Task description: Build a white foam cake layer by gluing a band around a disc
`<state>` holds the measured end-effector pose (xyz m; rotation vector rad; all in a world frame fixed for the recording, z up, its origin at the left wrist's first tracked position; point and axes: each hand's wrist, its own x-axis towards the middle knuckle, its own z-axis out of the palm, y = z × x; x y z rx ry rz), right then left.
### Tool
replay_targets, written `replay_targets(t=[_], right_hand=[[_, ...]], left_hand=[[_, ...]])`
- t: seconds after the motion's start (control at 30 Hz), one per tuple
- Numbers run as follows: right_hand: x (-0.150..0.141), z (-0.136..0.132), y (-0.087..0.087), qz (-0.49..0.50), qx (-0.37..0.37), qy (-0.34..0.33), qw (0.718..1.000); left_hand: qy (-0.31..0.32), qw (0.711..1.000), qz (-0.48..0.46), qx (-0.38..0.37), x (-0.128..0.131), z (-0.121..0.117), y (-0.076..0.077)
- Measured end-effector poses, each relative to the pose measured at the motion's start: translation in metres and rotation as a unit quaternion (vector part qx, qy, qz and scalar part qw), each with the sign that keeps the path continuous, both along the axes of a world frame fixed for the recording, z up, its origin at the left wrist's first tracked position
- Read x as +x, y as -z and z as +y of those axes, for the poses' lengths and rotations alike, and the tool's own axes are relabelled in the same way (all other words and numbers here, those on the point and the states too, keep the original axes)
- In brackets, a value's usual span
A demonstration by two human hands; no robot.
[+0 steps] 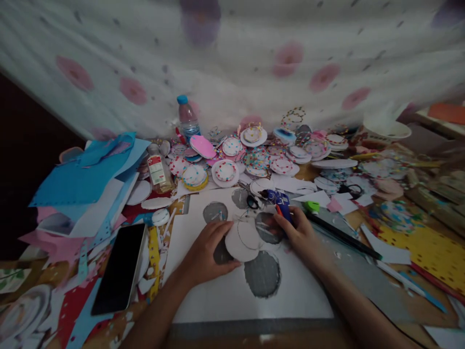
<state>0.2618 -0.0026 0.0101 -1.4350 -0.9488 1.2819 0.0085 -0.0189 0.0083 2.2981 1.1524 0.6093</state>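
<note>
My left hand [208, 252] rests on a white sheet [232, 291] with its fingers pressed on the edge of a white paper disc [244, 241]. My right hand [300, 232] is closed round a blue glue gun [280, 202], whose nozzle points down at the disc's right side. The gun's black cord [341, 236] trails off to the right. Round holes [262, 274] cut in the sheet show grey beneath.
A black phone [119, 267] lies at the left beside blue and pink paper [83, 182]. Several decorated paper discs [225, 172] are heaped behind, with a water bottle [188, 116], a small glue bottle [158, 170], scissors [350, 190] and a yellow dotted sheet [430, 252] at right.
</note>
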Motion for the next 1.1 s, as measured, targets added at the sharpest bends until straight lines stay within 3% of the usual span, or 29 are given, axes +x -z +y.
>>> replay_targets(t=[0.4,0.57,0.83,1.1], right_hand=[[-0.001,-0.005,-0.010,0.047,-0.055,-0.018,0.997],[0.000,-0.004,-0.010,0.086,-0.042,-0.019,0.995],[-0.002,-0.008,-0.011,0.057,-0.067,-0.076,0.993],[-0.001,-0.008,-0.004,0.042,-0.051,-0.086,0.994]], left_hand=[[-0.032,0.999,-0.024,-0.011,0.015,-0.004,0.005],[-0.028,0.999,-0.031,0.002,0.013,-0.005,0.004],[-0.045,0.997,-0.061,0.012,0.011,-0.005,0.005],[-0.031,0.999,-0.027,0.005,0.011,-0.003,0.003]])
